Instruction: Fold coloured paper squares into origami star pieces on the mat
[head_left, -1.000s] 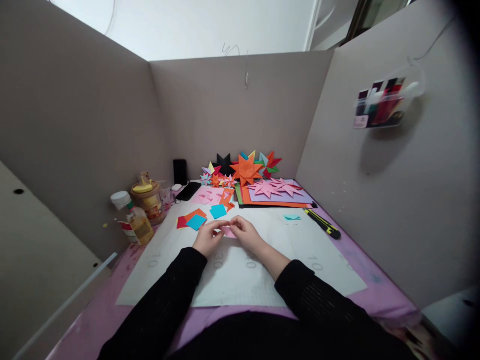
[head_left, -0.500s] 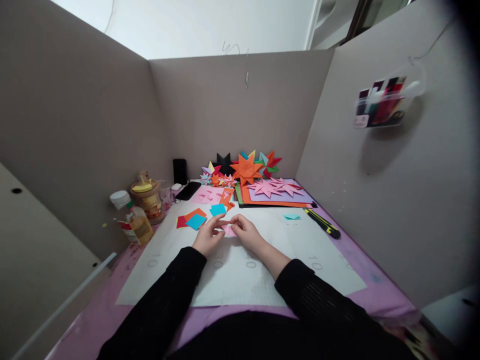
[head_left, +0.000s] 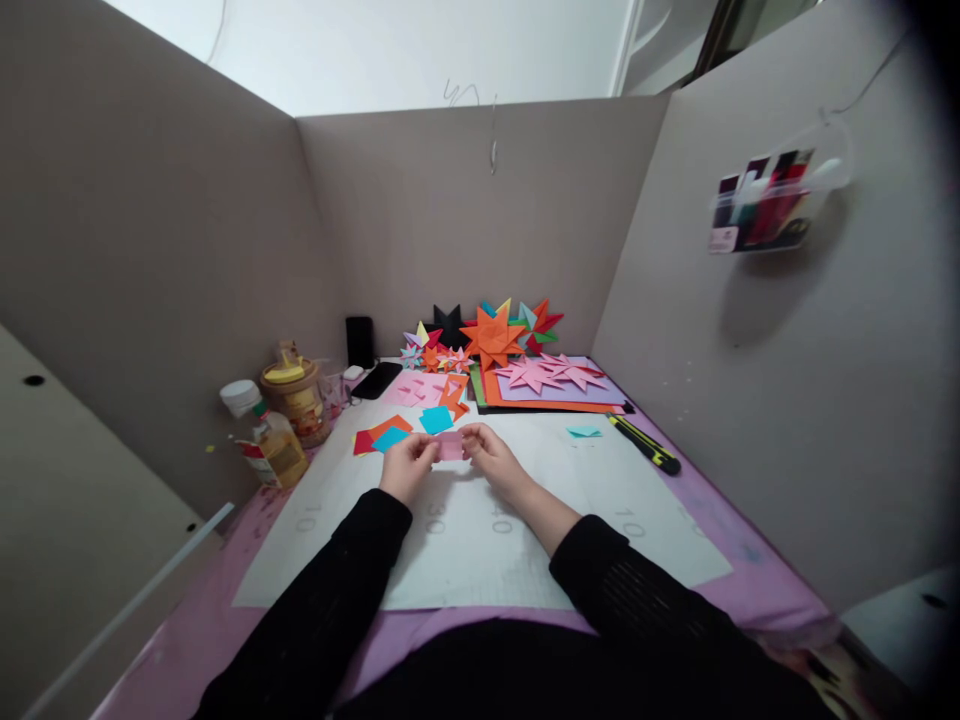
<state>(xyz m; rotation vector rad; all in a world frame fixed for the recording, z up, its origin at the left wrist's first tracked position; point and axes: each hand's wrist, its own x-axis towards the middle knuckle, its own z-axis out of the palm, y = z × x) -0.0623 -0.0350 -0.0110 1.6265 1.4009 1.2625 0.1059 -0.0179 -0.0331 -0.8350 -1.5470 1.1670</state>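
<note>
A small piece of pink paper is held up between my two hands, just above the white sheet. My left hand pinches its left edge. On the other side, my right hand grips the right edge between thumb and fingers. Just beyond my left hand lie blue paper squares, with orange paper and red paper beside them. A folded light-teal paper piece rests to the right of my right hand.
A yellow-black utility knife lies at the right edge. Folded paper stars, including an orange star and pink stars, stand or lie at the back. A bottle, a jar and a phone are on the left.
The pink paper has come up and now shows as a flat rectangle stretched between both hands. My left fingers have closed onto its left edge, and my left hand has shifted slightly left.
</note>
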